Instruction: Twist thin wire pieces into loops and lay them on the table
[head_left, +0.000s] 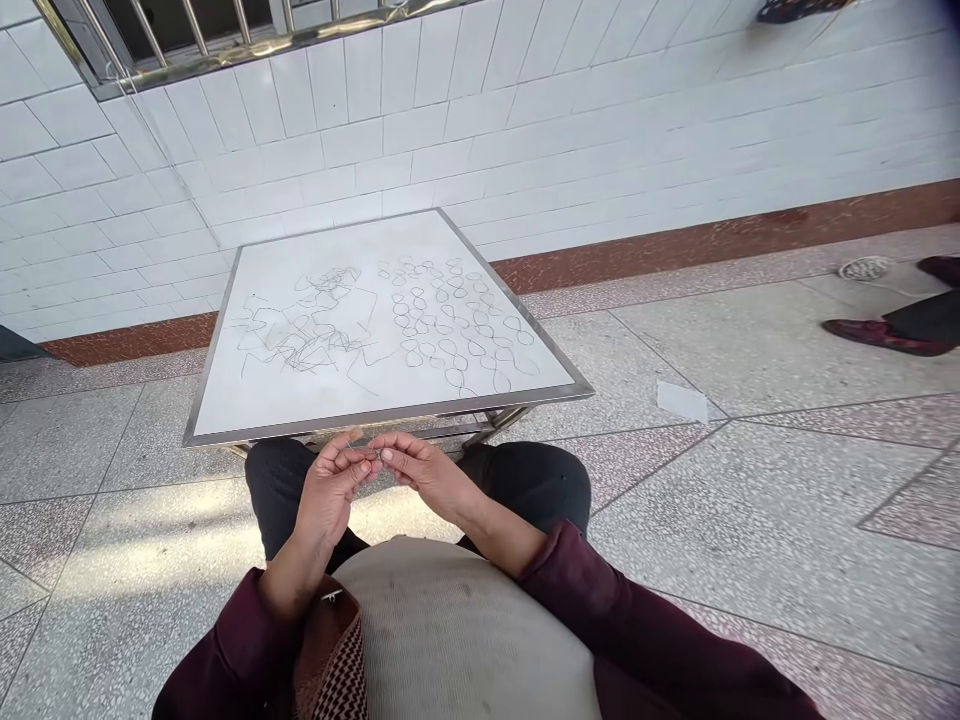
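Note:
My left hand [328, 492] and my right hand [426, 472] meet in front of the table's near edge, above my lap. The fingertips of both are pinched together on a thin piece of wire [379, 453], most of which the fingers hide. On the white table [225, 405] beyond, a tangled heap of loose thin wires [315, 345] lies on the left half. Bent wire loops [442, 322], many shaped like a figure eight, are spread in rough rows on the right half.
The table has a metal rim and stands near a white tiled wall [352, 150] under a barred window [195, 30]. Right of it, a pale flat piece [682, 401] lies on the speckled floor. Another person's shoe [889, 337] shows at the far right.

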